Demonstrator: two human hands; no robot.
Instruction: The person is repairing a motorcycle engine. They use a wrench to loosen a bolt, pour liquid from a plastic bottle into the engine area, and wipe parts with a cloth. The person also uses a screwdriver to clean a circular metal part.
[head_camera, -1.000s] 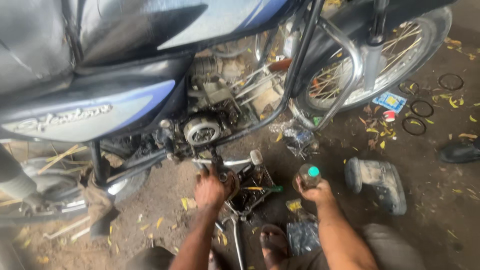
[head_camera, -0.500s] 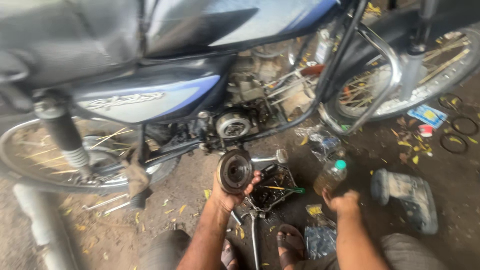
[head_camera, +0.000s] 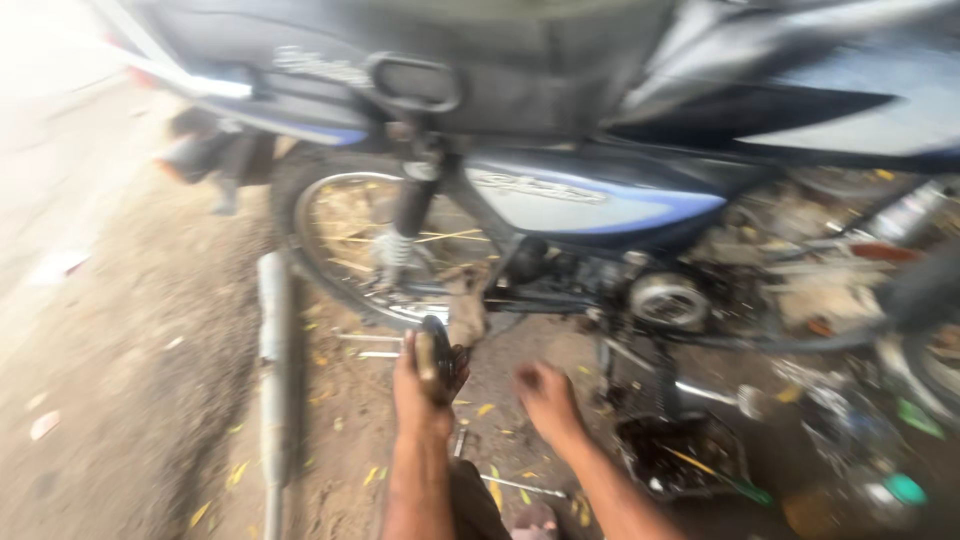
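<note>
left hand (head_camera: 420, 385): we're gripping a round dark metal part (head_camera: 436, 358), fingers clamped around it, holding it just below the motorcycle's rear wheel (head_camera: 345, 240).
right hand (head_camera: 545, 397): we're hovering it over the dirt floor (head_camera: 150, 400), holding nothing; blur is hiding the fingers, can't tell how far they're spread.
near right hand: dark oily tray (head_camera: 685, 455), engine (head_camera: 665, 300) above it.

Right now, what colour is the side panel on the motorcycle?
The side panel is silvery grey with a blue stripe along its lower edge, seen in the head view, though blurred.
</note>
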